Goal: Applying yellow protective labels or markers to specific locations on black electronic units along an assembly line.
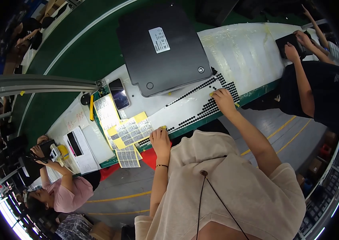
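Rows of small round black pads (230,91) lie on a white sheet along the near side of the bench. My right hand (224,101) bends over the sheet beside these rows, its fingers drawn together and yellow at the tip; what they hold, if anything, is too small to tell. By the bench's near edge, my left hand (160,141) has its fingers together at the left end of the pads, also with yellow at a fingertip. A large black flat housing (177,44) lies beyond both hands, bearing a white label (159,40) and one round foot (201,70) in a corner.
Yellow-backed label sheets (131,130) overlap left of my left hand, some past the bench edge. A phone (119,94), a yellow cutter (91,108) and a black roll (85,99) lie farther left. Co-workers (71,192) (313,88) work on both sides.
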`<control>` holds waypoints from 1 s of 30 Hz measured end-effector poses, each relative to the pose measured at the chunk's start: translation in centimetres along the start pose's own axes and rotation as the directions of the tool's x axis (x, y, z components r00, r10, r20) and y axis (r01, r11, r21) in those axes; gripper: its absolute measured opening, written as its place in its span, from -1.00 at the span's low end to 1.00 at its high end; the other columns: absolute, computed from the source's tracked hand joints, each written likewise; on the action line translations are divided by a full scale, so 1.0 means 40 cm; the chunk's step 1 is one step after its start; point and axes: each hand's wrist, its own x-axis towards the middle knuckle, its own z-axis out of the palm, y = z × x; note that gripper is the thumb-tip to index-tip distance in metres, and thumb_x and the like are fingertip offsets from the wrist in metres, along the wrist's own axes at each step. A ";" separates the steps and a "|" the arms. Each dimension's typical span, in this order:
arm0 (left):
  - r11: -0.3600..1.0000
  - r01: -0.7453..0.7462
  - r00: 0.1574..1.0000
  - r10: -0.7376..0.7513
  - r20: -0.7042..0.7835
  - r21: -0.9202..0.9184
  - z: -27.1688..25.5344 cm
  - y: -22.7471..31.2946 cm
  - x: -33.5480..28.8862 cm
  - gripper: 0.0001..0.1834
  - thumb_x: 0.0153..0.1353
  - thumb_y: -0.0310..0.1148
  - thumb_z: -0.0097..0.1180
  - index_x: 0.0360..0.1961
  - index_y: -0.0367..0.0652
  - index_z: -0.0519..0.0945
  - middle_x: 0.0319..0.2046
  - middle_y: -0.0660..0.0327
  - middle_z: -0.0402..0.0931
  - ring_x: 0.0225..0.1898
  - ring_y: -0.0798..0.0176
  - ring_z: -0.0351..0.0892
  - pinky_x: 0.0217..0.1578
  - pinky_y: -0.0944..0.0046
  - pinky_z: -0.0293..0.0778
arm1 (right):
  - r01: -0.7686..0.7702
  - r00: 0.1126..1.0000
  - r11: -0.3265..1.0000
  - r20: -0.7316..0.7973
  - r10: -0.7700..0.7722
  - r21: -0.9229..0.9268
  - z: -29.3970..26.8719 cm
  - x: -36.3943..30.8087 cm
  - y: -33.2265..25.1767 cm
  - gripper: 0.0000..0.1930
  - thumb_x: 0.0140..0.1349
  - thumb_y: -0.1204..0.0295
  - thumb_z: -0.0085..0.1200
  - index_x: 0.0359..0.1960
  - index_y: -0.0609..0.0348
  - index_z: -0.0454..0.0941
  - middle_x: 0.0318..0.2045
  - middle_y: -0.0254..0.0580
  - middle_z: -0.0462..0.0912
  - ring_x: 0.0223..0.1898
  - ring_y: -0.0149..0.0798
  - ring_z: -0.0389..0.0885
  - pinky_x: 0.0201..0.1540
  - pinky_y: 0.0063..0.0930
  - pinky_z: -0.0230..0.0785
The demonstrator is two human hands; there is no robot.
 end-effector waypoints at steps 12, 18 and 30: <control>0.983 0.106 0.993 -0.113 0.042 0.149 0.016 0.024 0.007 -0.93 0.07 -0.45 0.15 -0.38 -0.13 0.54 -0.38 0.22 0.48 -0.21 0.09 0.41 -0.09 0.06 0.22 | 0.155 0.984 0.984 0.076 -0.162 0.086 -0.033 0.066 0.036 -0.89 0.00 0.55 0.11 -0.40 0.15 0.48 -0.35 -0.19 0.49 -0.18 -0.10 0.44 -0.02 -0.24 0.30; 0.950 0.304 0.952 -0.305 -0.009 -0.070 -0.005 0.045 0.049 -0.89 0.18 -0.44 0.07 -0.28 -0.18 0.46 -0.30 0.11 0.44 -0.20 0.01 0.39 -0.11 0.02 0.21 | -0.064 0.890 0.916 -0.393 0.232 0.397 -0.257 0.378 -0.031 -0.90 0.14 0.51 0.13 -0.34 0.23 0.48 -0.35 -0.14 0.51 -0.23 -0.12 0.47 -0.12 -0.35 0.30; 0.339 0.273 0.806 -0.591 0.022 -0.900 -0.230 0.122 0.292 -0.92 0.26 -0.45 0.14 -0.33 -0.21 0.50 -0.68 0.56 0.16 -0.61 0.64 0.00 -0.57 0.50 -0.08 | 0.258 0.891 0.856 -0.453 -0.030 0.449 -0.505 0.779 -0.130 -0.84 0.18 0.42 0.16 -0.28 0.22 0.50 -0.36 -0.28 0.55 -0.25 -0.30 0.50 -0.05 -0.44 0.30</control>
